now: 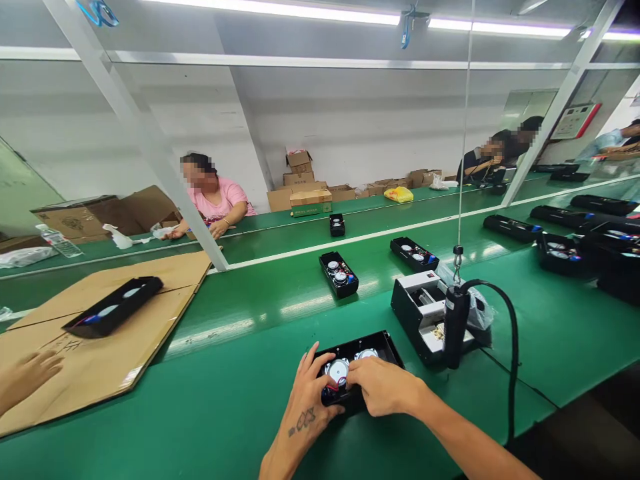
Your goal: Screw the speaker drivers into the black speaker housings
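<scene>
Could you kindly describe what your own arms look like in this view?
The left forearm and right forearm are bare, with no sleeves. The left one carries a dark tattoo near the wrist. The left grip and right grip wear no gloves.

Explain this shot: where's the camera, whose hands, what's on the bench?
One camera, worn on a person's head, looks down at their own bare hands. The left hand holds an open black rectangular housing containing two round silver discs, probably speaker drivers. The right hand lies over the nearer round silver disc. Beneath them is a green bench surface. To the right stand a boxy black-and-white fixture and a black cylindrical hanging tool. At left, another person's hand rests on a brown cardboard sheet.
</scene>
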Tool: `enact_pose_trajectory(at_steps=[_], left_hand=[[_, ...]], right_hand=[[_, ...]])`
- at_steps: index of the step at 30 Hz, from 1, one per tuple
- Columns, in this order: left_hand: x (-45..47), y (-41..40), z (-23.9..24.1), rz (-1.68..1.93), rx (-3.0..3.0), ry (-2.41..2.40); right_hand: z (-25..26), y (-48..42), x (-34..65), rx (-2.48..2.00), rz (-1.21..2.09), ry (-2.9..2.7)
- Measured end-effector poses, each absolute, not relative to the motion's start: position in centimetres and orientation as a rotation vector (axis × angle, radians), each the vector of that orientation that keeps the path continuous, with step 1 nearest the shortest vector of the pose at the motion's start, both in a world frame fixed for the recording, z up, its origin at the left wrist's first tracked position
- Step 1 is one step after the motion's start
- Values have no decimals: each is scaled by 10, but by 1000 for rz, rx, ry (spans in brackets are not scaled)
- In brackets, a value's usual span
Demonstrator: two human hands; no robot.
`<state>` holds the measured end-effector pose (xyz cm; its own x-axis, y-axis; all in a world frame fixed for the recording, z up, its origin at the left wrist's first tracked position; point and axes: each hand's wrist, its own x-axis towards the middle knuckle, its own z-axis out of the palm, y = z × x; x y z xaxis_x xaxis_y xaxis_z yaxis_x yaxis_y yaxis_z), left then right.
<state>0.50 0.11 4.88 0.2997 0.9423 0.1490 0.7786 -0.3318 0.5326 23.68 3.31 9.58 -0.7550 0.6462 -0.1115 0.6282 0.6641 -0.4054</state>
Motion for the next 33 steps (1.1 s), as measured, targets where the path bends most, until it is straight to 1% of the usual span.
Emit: enact_pose_trajectory(at_steps=[4,9,13,16,20,25,29,33], left_hand=[[4,3,52,534,2275,1525],[8,3,59,545,2335,1456],[11,15,74,530,2074,1445],[7,37,83,489,1925,1412],[-1,66,89,435,1742,1391],[-2,80,96,390,1588,1362],[-1,82,99,391,1551,1341],[0,82,100,385,1539,1339]], right_hand=[[91,29,238,-1048,737,-2693],[87,20,235,-1007,728,-2759],[96,23,231,-1084,648,-2796],[110,42,228,-1155,704,-2823],[124,77,221,-1144,757,-2846],[125,94,215,-1096,772,-2876],[123,91,212,-1127,729,-2869],[121,98,209,-1113,762,-2885]])
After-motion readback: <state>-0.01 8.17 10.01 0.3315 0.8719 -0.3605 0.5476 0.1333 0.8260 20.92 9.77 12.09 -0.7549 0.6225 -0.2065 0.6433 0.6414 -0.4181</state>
